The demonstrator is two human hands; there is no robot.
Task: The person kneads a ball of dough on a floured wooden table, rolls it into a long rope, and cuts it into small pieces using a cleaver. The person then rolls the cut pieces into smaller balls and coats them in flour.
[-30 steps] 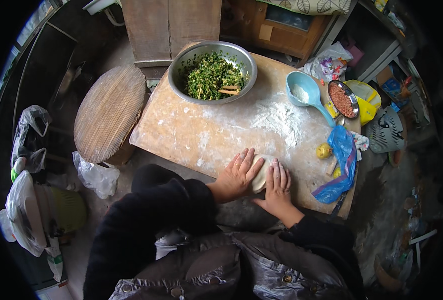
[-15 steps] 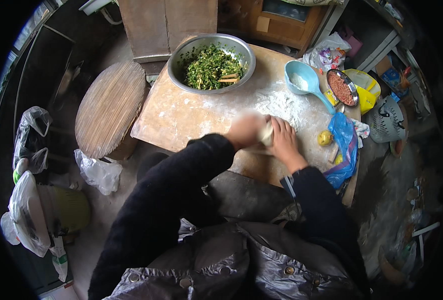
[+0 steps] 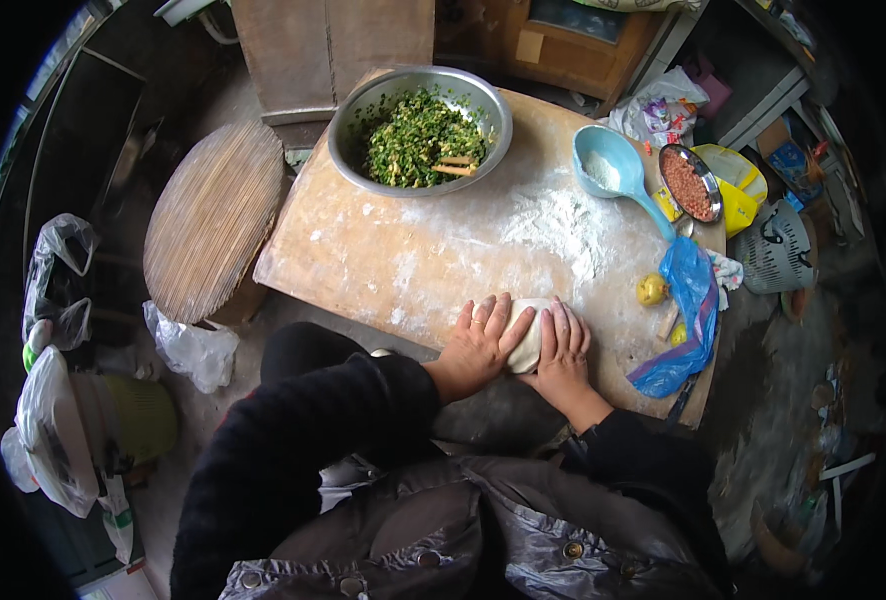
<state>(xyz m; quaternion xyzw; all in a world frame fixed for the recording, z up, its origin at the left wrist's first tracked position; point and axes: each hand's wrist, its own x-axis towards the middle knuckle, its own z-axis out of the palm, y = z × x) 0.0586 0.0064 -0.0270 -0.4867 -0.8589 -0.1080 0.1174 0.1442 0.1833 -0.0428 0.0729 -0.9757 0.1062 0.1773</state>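
Observation:
A smooth white lump of dough [image 3: 529,343] lies at the near edge of the floured wooden board [image 3: 348,265]. My left hand [image 3: 476,347] presses against its left side, with the thumb over the top. From the right, my right hand [image 3: 561,358] cups the dough, fingers bent over it. Between them the two hands grip the lump, and its underside is hidden. Loose flour [image 3: 563,225] is spread on the board just beyond.
At the back stands a metal bowl [image 3: 341,165] of chopped green filling with chopsticks. A blue ladle [image 3: 635,180] of flour and a dish of minced meat [image 3: 685,183] are at the far right. Nearer lie yellow-green fruit [image 3: 652,289] and a blue plastic bag [image 3: 698,300]. A round slatted lid [image 3: 208,220] is left.
Both hands have come nearer to me with the dough, from mid-board to the near edge. The left hand has moved off the top, so more of the dough shows.

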